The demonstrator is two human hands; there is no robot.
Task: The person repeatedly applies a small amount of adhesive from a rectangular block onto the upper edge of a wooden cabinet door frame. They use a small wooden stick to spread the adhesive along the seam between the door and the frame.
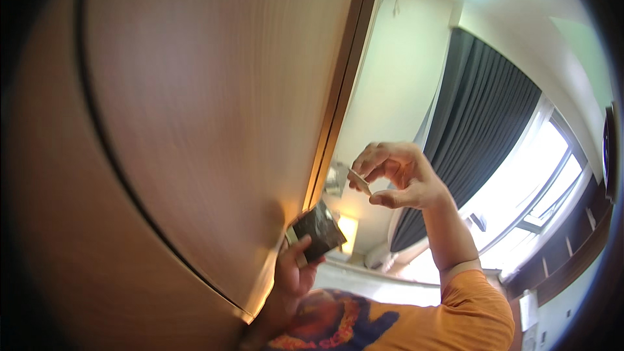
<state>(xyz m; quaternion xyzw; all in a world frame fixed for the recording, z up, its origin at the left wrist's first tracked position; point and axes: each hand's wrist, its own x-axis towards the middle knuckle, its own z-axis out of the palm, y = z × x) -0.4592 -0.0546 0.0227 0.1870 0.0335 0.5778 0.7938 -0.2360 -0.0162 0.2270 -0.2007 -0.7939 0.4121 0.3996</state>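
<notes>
Low in the middle, my left hand [296, 272] grips a dark, flat, square packet [317, 231] with a shiny face. The packet is close to the edge of a large wooden panel [214, 91]. My right hand [406, 172] is raised to the right of it, fingers curled. Between its thumb and fingertips it pinches a small, thin, pale flat piece [359, 182]; what kind of piece it is I cannot make out. The two hands are apart, the right one higher.
The wooden panel fills the left side, with a dark seam [133, 175] curving down it. Beyond my right hand hang dark curtains [478, 110] beside a bright window [533, 188]. A lit lamp [348, 233] glows behind the packet. Shelving [559, 247] stands at the far right.
</notes>
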